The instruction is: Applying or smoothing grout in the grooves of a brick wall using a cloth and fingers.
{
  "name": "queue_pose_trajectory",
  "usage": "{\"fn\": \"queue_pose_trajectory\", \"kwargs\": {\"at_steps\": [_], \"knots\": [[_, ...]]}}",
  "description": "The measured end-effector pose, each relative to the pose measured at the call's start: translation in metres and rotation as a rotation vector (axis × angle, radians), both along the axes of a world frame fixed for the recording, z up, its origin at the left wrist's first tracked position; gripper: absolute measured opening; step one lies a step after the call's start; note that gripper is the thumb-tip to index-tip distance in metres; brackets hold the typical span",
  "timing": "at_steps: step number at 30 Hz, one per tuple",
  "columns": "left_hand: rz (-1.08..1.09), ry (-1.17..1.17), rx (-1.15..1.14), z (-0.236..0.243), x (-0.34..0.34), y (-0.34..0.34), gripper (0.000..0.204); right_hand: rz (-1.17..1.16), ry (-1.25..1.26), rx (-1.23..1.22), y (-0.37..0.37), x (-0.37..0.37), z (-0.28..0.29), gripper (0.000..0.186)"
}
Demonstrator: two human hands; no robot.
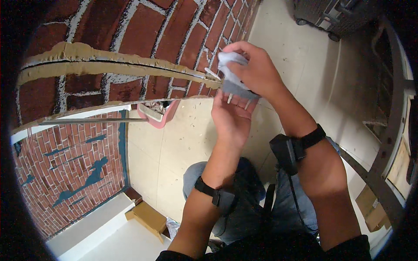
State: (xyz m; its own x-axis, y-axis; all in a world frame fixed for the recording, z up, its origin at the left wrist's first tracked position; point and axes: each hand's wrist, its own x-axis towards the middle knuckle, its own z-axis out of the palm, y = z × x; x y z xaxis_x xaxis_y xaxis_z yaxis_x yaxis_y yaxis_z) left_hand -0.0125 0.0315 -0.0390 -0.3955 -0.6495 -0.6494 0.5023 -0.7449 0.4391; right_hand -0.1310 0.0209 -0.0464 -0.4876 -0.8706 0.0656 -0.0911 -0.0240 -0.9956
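Observation:
At the upper middle, my right hand (257, 67) is closed on a soft white bundle (233, 65) that looks like cloth, its thumb and fingers pinching it from the right. A flat grey piece (239, 90) sits directly below the bundle; whether the two are joined I cannot tell. My left hand (234, 117) is palm up underneath, its fingers reaching behind the grey piece, so the fingertips are hidden. Beside the bundle, a small white stick-like part (212, 74) lies at the end of a dark seam in the brick-patterned panel (143, 35). Brown tape (87, 54) borders that seam.
A dark wheeled suitcase (331, 17) stands at the upper right. Below the panel are a pink bin (162, 121) and a metal rod (96, 121). Another brick-patterned surface (82, 165) is at left. Cardboard boxes (148, 217) lie low on both sides. A dark curved frame (392, 130) edges the right.

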Motion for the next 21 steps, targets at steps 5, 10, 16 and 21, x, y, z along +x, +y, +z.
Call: {"fn": "queue_pose_trajectory", "kwargs": {"at_steps": [5, 10, 16, 21], "knots": [[0.074, 0.091, 0.038, -0.005, 0.006, -0.001, 0.038, 0.019, 0.078, -0.157, 0.001, 0.024, 0.004, 0.022], [-0.120, 0.071, 0.044, -0.007, 0.005, 0.000, 0.043, -0.054, 0.257, -0.138, 0.002, 0.035, 0.003, 0.014], [-0.169, 0.132, 0.016, -0.013, 0.003, 0.002, 0.040, -0.122, 0.338, -0.054, 0.002, 0.040, -0.002, 0.012], [-0.114, 0.200, -0.065, -0.011, 0.000, 0.004, 0.037, -0.207, 0.294, -0.350, -0.002, 0.048, 0.006, 0.013]]}}
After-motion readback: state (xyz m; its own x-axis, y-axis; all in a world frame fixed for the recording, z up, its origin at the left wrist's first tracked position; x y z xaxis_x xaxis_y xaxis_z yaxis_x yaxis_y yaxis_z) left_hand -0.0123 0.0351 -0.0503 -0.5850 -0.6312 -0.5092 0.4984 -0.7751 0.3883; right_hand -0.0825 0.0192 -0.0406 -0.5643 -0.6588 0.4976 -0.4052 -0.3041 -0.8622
